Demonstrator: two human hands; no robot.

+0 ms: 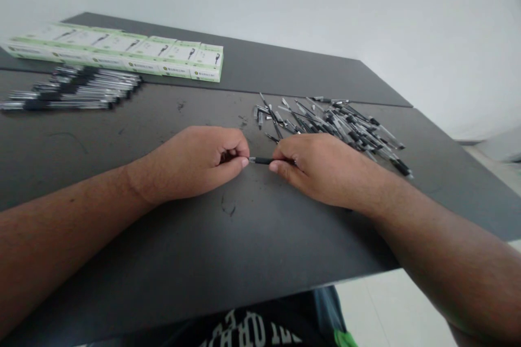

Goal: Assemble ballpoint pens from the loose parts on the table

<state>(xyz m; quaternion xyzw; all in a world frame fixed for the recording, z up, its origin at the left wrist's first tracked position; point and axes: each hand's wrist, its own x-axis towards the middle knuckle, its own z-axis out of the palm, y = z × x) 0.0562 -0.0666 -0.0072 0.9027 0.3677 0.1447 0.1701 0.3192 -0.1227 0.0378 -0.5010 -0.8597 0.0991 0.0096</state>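
Between my hands, a pen [261, 161] with a black grip lies level just above the dark table [195, 249]. My left hand [203, 162] pinches its left end, the tip of the thumb pressed to the forefinger. Closed around the right part of the same pen is my right hand [313, 168]. Both ends of the pen are hidden by my fingers. Close behind my right hand is a loose heap of pen parts [345, 124], with clear barrels, black grips, thin refills and small caps.
A row of white and green boxes [175, 57] stands at the back left. In front of it lies a stack of pens [81, 89] with black grips. A seam crosses the table behind the heap. Dark marks dot the tabletop, and its front edge is by my body.
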